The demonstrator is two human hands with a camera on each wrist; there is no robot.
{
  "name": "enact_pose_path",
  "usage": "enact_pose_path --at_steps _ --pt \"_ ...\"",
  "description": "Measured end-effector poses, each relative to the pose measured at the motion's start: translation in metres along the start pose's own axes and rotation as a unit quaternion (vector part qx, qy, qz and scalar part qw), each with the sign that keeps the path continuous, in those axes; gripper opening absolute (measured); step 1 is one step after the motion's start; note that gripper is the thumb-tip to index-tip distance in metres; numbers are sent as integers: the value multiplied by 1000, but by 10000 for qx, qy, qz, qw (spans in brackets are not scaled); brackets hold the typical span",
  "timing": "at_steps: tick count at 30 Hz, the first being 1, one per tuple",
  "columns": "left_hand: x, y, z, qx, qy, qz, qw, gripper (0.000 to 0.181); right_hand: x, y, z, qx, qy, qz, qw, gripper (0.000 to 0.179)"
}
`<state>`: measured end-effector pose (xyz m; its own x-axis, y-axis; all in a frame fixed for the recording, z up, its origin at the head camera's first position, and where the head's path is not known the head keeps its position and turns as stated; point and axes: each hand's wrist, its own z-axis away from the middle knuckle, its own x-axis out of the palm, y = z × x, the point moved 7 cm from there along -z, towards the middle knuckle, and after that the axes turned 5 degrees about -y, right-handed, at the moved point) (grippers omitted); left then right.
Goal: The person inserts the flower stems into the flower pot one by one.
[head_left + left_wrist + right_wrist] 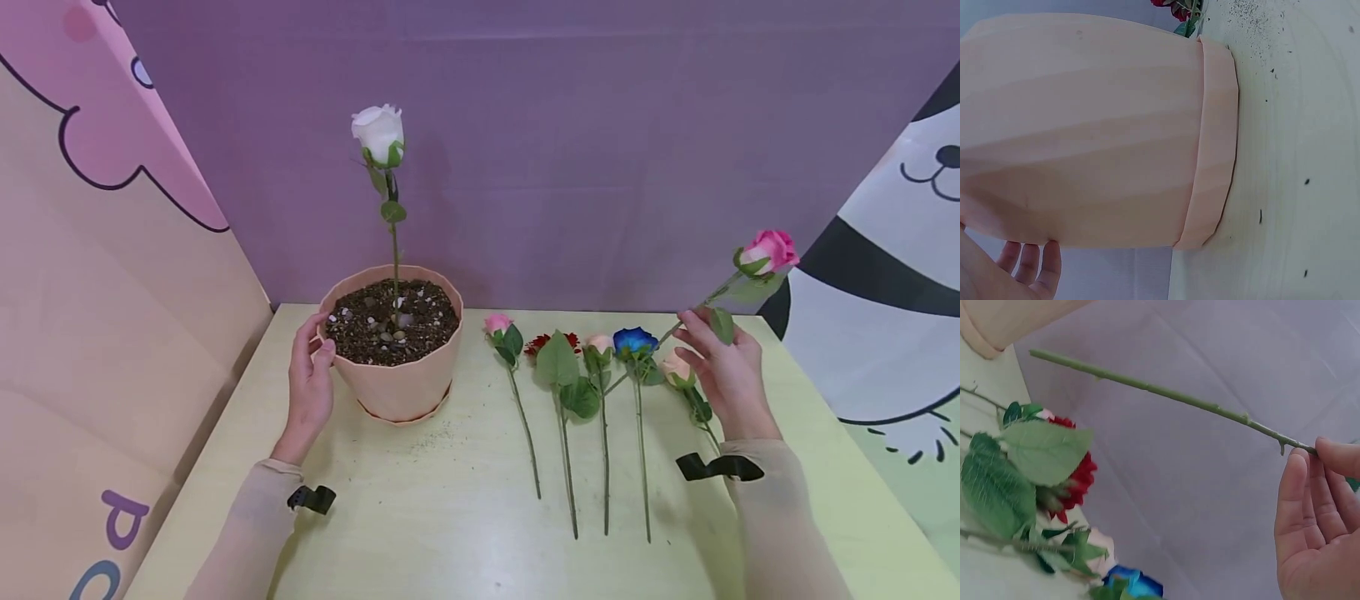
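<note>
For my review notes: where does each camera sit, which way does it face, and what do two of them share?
Head: worn on the head, looking forward and down at the flowerpot and tabletop; left hand, right hand and both sleeves show.
Left wrist: on that wrist, facing the flowerpot's side and saucer, which appear sideways; part of the left hand shows.
Right wrist: on that wrist, looking along the pink rose's stem; the right hand's fingers and thumb show.
Shared: head and right wrist both show the blue rose.
</note>
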<state>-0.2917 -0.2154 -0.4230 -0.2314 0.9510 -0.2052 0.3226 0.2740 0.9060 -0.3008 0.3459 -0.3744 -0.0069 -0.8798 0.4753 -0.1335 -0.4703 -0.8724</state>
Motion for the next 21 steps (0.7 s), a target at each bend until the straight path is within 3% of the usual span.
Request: enact_pose_path --at_steps 11,21 --pt "1 -1 -2 93 67 113 9999 47 37 -2 -10 -144 -271 -207 9993 8" --pt "0 0 0 112 25 61 9999 48 61 -5 -21 -259 -294 239 9989 15"
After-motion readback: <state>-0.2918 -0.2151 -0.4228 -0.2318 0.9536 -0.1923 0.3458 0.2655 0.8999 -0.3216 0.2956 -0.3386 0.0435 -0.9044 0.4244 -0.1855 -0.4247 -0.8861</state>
